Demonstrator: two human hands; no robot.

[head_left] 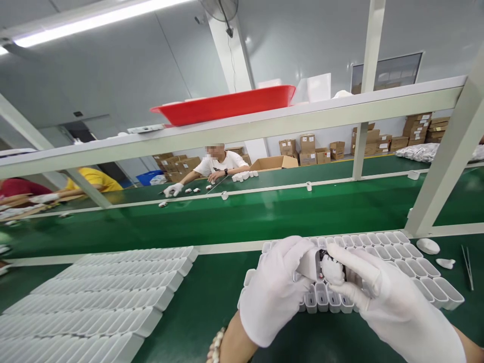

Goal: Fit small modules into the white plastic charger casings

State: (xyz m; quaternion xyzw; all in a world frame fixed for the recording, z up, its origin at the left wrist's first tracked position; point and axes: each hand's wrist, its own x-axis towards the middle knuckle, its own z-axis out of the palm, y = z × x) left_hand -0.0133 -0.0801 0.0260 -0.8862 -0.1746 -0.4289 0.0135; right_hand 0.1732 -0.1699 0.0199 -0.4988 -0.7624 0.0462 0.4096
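Both my hands wear white gloves and meet over a block of white plastic shells on the green bench. My left hand grips a small white housing from the left. My right hand pinches a small white insert with dark parts against the open end of that housing. Several open shells stand in rows right under my fingers.
Rows of white shells lie at the left. Two loose white pieces and tweezers lie at the right. A white frame post rises there. Across the green conveyor other people work; a red tray rests overhead.
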